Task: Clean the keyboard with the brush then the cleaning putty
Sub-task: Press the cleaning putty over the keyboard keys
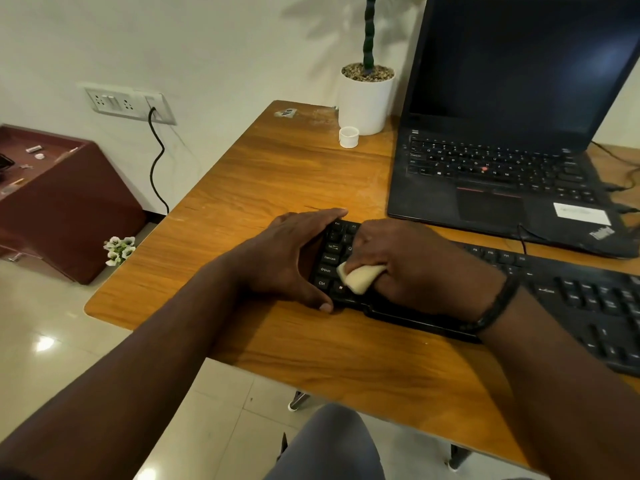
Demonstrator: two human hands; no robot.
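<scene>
- Left hand [289,258] clasps the left end of the keyboard [571,299], fingers along the far edge, thumb on the near edge.
- Right hand [419,261], fingers curled, pinches the pale putty [358,277] against the keys near Shift and Ctrl.
- Keyboard lies on the table [277,174], before the laptop [519,133].
- One keyboard, one putty lump, one laptop, one plant pot [365,98], one small white cap [348,136].

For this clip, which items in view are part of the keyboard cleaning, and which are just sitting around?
In use: keyboard; cleaning putty, gripped by the right hand; left hand, gripping the keyboard's end.

Lying about: laptop; plant pot; small white cap; table.
</scene>
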